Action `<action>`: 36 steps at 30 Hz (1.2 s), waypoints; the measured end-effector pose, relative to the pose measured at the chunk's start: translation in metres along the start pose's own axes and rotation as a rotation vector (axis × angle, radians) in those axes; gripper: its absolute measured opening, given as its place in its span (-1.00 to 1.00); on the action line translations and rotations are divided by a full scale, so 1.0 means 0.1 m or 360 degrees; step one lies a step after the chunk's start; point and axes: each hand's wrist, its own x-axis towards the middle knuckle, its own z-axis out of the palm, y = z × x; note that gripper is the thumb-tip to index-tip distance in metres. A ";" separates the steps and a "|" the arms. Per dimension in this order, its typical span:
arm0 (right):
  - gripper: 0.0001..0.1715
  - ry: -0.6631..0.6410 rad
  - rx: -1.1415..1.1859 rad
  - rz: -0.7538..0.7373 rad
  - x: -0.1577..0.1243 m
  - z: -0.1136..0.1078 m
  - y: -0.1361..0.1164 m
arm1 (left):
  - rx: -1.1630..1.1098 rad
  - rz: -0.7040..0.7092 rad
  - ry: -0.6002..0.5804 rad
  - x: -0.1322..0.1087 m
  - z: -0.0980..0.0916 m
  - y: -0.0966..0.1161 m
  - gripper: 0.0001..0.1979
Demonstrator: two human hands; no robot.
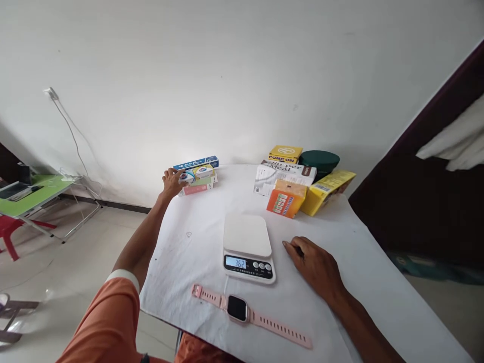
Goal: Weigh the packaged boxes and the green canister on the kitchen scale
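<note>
At the back left of the table, my left hand [172, 182] is closed around the left end of a white, blue and yellow carton [204, 172]. The carton rests on a small stack of pink and green boxes [198, 188], with a long blue box [206, 162] behind. My right hand [313, 262] lies on the cloth, fingers curled in and thumb forward, with nothing visible in it. Left of that hand is a white kitchen scale [247, 234], its platform bare and its lit display [235, 262] showing digits like 362. A pink-strapped smartwatch [237, 308] lies flat in front of the scale.
At the back right stand a yellow box [285, 152], a white "Super Meal" box [264, 180], an orange box [282, 202], a tilted yellow carton [325, 194] and a dark green lidded tub [319, 160]. A wall rises behind the white-covered table [181, 262]. A green table [49, 194] stands far left.
</note>
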 end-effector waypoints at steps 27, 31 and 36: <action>-0.72 -0.0414 -0.0235 0.0327 0.12 -0.25 -0.26 | -0.0629 0.0328 -0.0343 -0.78 0.59 3.39 -0.13; -0.71 -0.0436 -0.0211 0.0332 0.13 -0.26 -0.26 | -0.0669 0.0226 -0.0291 -0.77 0.64 3.44 -0.21; -0.68 -0.0439 -0.0203 0.0339 0.14 -0.24 -0.25 | -0.0768 0.0259 -0.0295 -0.75 0.59 3.31 -0.20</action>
